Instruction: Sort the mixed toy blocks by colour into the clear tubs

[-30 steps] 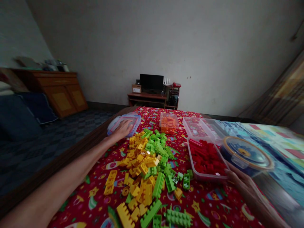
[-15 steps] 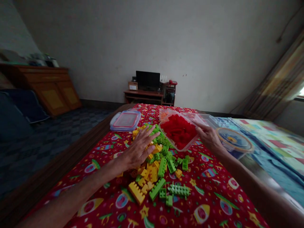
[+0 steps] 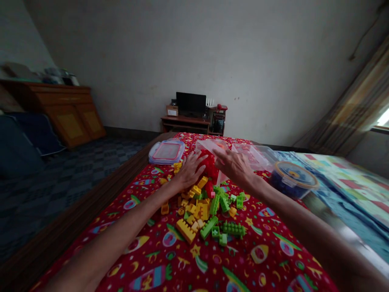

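A clear plastic container point(image 3: 212, 147) is tipped over the brick pile, and red bricks point(image 3: 209, 167) spill out of it. My right hand point(image 3: 235, 165) is closed on the container's side from the right. My left hand point(image 3: 190, 169) lies with fingers spread against the falling red bricks and the container's left side. Below them a heap of yellow bricks point(image 3: 194, 209) and green bricks point(image 3: 225, 202) covers the red patterned tablecloth point(image 3: 182, 263).
A lidded clear box with a pink lid point(image 3: 166, 152) sits at the far left of the table. More clear containers point(image 3: 255, 156) and a round tub with a blue and yellow lid point(image 3: 293, 178) stand to the right. The table's wooden edge point(image 3: 91, 211) runs along the left.
The container of red bricks has been tipped further over the pile and red bricks now pour out. My left hand has moved up from the yellow bricks to the container's mouth.
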{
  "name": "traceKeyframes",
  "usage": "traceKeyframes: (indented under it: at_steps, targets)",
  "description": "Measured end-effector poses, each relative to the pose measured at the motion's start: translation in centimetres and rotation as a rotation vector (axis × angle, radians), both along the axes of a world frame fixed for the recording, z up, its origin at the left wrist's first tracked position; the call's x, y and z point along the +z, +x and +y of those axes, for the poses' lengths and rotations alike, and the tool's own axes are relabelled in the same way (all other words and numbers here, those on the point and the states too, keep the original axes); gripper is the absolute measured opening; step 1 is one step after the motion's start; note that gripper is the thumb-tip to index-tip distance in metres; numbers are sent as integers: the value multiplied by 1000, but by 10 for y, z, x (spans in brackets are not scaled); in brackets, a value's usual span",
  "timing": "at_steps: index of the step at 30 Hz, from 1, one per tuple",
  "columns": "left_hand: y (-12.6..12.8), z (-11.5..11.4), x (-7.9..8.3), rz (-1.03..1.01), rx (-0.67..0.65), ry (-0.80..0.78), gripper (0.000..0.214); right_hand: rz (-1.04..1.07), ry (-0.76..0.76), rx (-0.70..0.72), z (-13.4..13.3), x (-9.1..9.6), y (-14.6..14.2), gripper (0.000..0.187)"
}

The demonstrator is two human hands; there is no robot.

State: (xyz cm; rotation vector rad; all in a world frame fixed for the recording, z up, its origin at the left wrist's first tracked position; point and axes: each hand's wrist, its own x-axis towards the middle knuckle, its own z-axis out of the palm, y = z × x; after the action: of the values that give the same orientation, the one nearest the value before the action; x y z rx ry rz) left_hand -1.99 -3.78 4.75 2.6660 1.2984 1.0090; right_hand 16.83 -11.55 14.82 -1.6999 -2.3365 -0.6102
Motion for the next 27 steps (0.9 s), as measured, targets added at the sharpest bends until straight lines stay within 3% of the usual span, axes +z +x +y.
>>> traceKeyframes:
  at_steps: [2,6,10,13,16,19,20,23,27]
  targets:
    - [0,6,-5,17,6,-32,45,-34,-5,-19,-2,4,-2,41]
    - [-2,4,-14,35,-61,54,39,-100,2,-28,-5,5,-7,39]
    - [-12,-3,-5,20,-123,48,39,-136,37,25,-4,0,-8,45]
    - [-45,-3,11,-26,-108,31,38,-140,45,44,-4,-4,-1,51]
    - [-106,2,19,-97,80,61,42,-132,83,51,-2,-10,10,55]
    - [-163,7,8,-121,423,22,47,-148,169,123,-1,-18,14,55]
    - [-175,8,1,-106,467,-22,47,-161,197,158,-1,-20,14,55]
    - [-183,12,-21,-23,415,-26,42,-198,267,249,0,-27,9,59]
    - [-157,13,-41,12,299,44,37,-213,276,299,1,-28,4,59]
